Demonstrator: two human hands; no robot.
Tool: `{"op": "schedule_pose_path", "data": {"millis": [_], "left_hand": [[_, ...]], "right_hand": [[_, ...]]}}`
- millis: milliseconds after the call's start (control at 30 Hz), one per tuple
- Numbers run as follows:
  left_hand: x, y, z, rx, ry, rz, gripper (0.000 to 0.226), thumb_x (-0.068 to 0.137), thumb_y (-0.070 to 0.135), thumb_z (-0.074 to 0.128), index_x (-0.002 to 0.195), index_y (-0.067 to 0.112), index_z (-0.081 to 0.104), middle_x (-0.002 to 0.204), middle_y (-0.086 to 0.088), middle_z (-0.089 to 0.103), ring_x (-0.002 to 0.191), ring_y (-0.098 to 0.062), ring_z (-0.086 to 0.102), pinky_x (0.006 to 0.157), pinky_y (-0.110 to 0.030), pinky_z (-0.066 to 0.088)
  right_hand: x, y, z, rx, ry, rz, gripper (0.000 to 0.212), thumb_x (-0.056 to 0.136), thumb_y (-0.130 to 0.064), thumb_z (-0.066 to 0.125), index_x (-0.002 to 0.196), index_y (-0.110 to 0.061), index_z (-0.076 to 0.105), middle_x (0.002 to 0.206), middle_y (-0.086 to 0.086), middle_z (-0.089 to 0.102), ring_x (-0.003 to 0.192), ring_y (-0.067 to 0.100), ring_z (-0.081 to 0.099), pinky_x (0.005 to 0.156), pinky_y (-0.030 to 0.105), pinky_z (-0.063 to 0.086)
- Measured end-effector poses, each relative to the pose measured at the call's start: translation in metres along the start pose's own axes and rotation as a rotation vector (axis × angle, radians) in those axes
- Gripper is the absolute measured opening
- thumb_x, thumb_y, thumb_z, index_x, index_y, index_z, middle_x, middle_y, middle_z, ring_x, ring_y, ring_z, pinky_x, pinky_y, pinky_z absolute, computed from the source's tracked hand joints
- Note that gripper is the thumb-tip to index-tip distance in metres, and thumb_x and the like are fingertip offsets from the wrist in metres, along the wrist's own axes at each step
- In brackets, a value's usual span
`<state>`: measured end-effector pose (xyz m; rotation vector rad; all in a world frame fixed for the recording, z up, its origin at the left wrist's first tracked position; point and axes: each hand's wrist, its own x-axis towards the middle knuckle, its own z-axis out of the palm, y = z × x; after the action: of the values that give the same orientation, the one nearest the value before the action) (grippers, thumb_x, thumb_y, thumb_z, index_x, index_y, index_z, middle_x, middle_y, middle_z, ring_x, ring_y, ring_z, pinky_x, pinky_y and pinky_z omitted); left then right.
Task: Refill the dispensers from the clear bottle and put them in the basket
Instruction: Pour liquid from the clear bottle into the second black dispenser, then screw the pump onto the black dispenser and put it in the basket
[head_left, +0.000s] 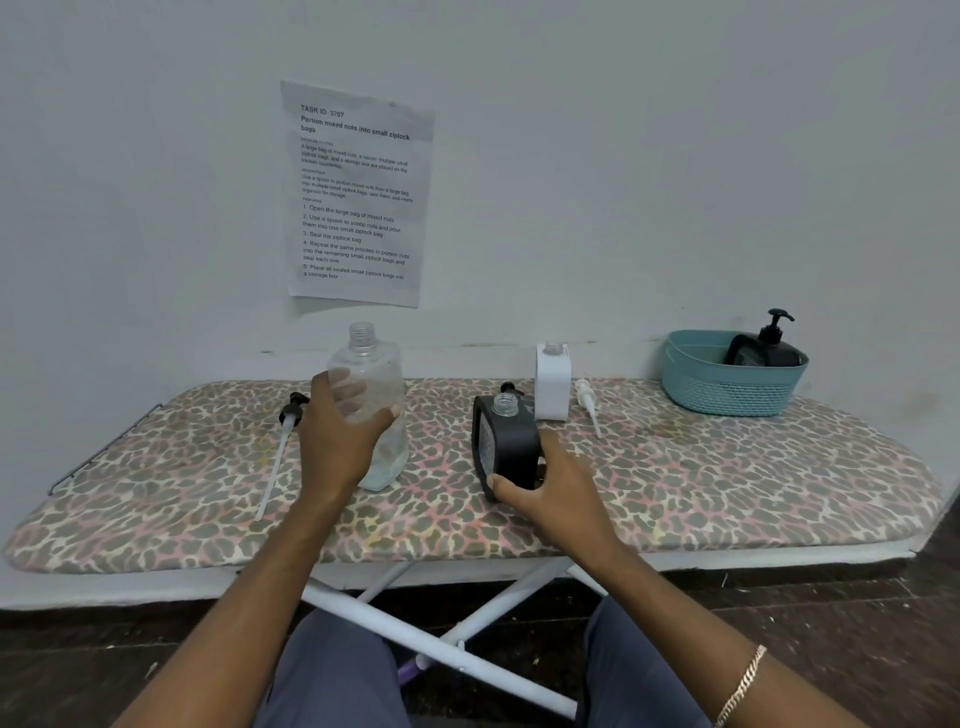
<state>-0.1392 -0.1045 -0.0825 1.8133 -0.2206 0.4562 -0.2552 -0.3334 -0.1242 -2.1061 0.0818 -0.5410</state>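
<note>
refilling the black dispenser (506, 447) — left hand (337, 436) grips the clear bottle (374, 374), right hand (558, 493) holds the open dispenser, both on the ironing board (727, 467) — next, probably, tip bottle over its neck.

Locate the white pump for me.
In the head view the white pump lies right of centre on the board, just right of the white dispenser, left of the teal basket.

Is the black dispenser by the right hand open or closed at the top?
Open: the black dispenser has a bare threaded neck, no pump on it. The right hand grips its base.
</note>
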Motion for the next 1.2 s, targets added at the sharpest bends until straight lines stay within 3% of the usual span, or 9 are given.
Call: {"op": "schedule_pose_path", "data": {"millis": [133, 300, 367, 467, 567, 633, 900, 1067, 1200], "left_hand": [[-0.004, 0.002, 0.003, 0.016, 0.028, 0.02, 0.091, 0.079, 0.025, 0.091, 0.152, 0.016, 0.038, 0.132, 0.0, 0.057, 0.126, -0.024, 0.056, 0.097, -0.038, 0.047], [-0.013, 0.015, 0.005, 0.137, 0.19, 0.191, 0.112, 0.075, 0.047, 0.091, 0.161, 0.02, 0.025, 0.161, -0.013, 0.032, 0.151, -0.03, 0.028, 0.12, -0.052, 0.033], [-0.017, 0.028, 0.005, 0.23, 0.277, 0.384, 0.107, 0.076, 0.052, 0.089, 0.156, 0.013, 0.032, 0.158, -0.016, 0.032, 0.15, -0.035, 0.027, 0.124, -0.05, 0.027], [-0.029, 0.051, 0.009, 0.272, 0.329, 0.632, 0.089, 0.079, 0.047, 0.089, 0.144, 0.003, 0.047, 0.143, -0.022, 0.043, 0.134, -0.036, 0.041, 0.118, -0.022, 0.023], [-0.039, 0.06, 0.019, 0.212, 0.182, 0.759, 0.061, 0.087, 0.034, 0.086, 0.131, 0.004, 0.056, 0.127, -0.015, 0.049, 0.112, -0.027, 0.055, 0.1, -0.026, 0.047], [-0.045, 0.058, 0.029, 0.173, 0.042, 0.691, 0.054, 0.089, 0.035, 0.081, 0.128, 0.007, 0.057, 0.121, -0.007, 0.051, 0.103, -0.018, 0.058, 0.088, -0.027, 0.054], [-0.055, 0.024, 0.057, 0.199, -0.207, 0.221, 0.089, 0.083, 0.069, 0.072, 0.149, 0.016, 0.044, 0.141, -0.003, 0.056, 0.127, -0.018, 0.057, 0.102, -0.03, 0.048], [-0.064, 0.017, 0.069, 0.243, -0.234, 0.123, 0.1, 0.08, 0.079, 0.066, 0.154, 0.02, 0.035, 0.136, -0.006, 0.062, 0.123, -0.024, 0.061, 0.099, -0.043, 0.056], [-0.066, 0.017, 0.071, 0.291, -0.248, 0.165, 0.086, 0.085, 0.058, 0.077, 0.151, 0.019, 0.039, 0.122, 0.0, 0.065, 0.108, -0.019, 0.064, 0.085, -0.029, 0.054]], "right_hand": [[0.0, -0.005, 0.01, -0.006, 0.018, -0.001, 0.046, 0.086, -0.037, 0.083, 0.121, -0.035, 0.053, 0.099, -0.021, 0.065, 0.081, -0.021, 0.061, 0.06, 0.008, 0.05], [0.001, -0.011, 0.021, -0.01, 0.042, 0.003, 0.044, 0.086, -0.036, 0.082, 0.118, -0.037, 0.051, 0.101, -0.015, 0.067, 0.079, -0.018, 0.062, 0.06, 0.007, 0.049], [0.001, -0.014, 0.024, -0.012, 0.053, -0.005, 0.043, 0.086, -0.034, 0.082, 0.115, -0.037, 0.051, 0.097, -0.018, 0.065, 0.079, -0.02, 0.06, 0.061, 0.005, 0.048], [0.001, -0.017, 0.029, -0.009, 0.063, -0.009, 0.042, 0.086, -0.035, 0.082, 0.114, -0.037, 0.051, 0.096, -0.02, 0.062, 0.079, -0.017, 0.06, 0.061, 0.005, 0.048], [0.002, -0.018, 0.035, 0.008, 0.074, -0.004, 0.045, 0.083, -0.041, 0.083, 0.114, -0.039, 0.051, 0.097, -0.021, 0.064, 0.083, -0.007, 0.065, 0.065, 0.014, 0.054], [0.003, -0.017, 0.038, 0.027, 0.078, -0.003, 0.046, 0.082, -0.041, 0.083, 0.118, -0.034, 0.054, 0.101, -0.02, 0.066, 0.088, -0.006, 0.066, 0.069, 0.014, 0.053], [0.003, -0.009, 0.046, 0.073, 0.063, -0.01, 0.032, 0.088, -0.027, 0.07, 0.117, -0.036, 0.059, 0.104, -0.014, 0.069, 0.095, 0.003, 0.068, 0.081, 0.03, 0.06], [0.003, -0.009, 0.034, 0.104, 0.015, 0.051, 0.033, 0.091, 0.0, 0.054, 0.112, -0.022, 0.066, 0.097, -0.007, 0.072, 0.086, -0.002, 0.068, 0.067, 0.013, 0.051], [0.011, -0.006, 0.024, 0.105, 0.04, 0.087, 0.034, 0.092, 0.004, 0.052, 0.105, -0.023, 0.067, 0.089, -0.012, 0.07, 0.076, -0.008, 0.065, 0.066, 0.01, 0.05]]}}
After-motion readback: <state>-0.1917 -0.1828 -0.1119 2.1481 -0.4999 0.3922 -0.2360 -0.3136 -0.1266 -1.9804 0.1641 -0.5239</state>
